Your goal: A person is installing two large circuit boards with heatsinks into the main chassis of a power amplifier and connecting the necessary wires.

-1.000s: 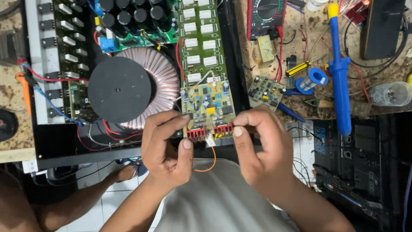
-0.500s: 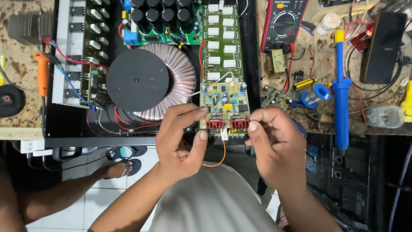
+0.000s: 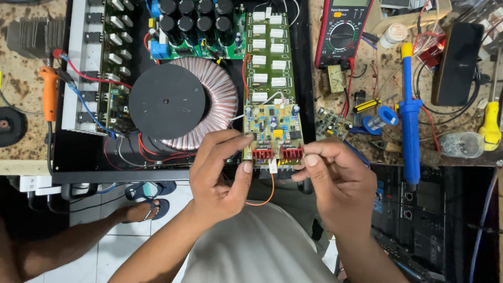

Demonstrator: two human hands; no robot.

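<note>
My left hand [image 3: 222, 175] and my right hand [image 3: 335, 181] meet at the near edge of a small green circuit board [image 3: 272, 126] with two red heat sinks, standing in an open black amplifier chassis [image 3: 120, 160]. Both pinch a small white connector [image 3: 273, 166] at the board's edge. An orange wire [image 3: 270, 191] loops down from it between my hands. A large copper-wound toroidal transformer [image 3: 183, 102] with a black disc on top sits left of the board.
Black capacitors [image 3: 194, 15] stand at the chassis back. On the bench to the right lie a red multimeter [image 3: 343, 31], a blue desoldering pump [image 3: 409, 110], a solder spool [image 3: 385, 118], a yellow-handled tool [image 3: 490, 123]. An orange-handled tool [image 3: 50, 94] lies left. A sandalled foot [image 3: 144, 207] rests on the tiled floor.
The view has shifted so the chassis sits further right and lower in the picture. My hands stay on the white connector at the board's edge, barely moved.
</note>
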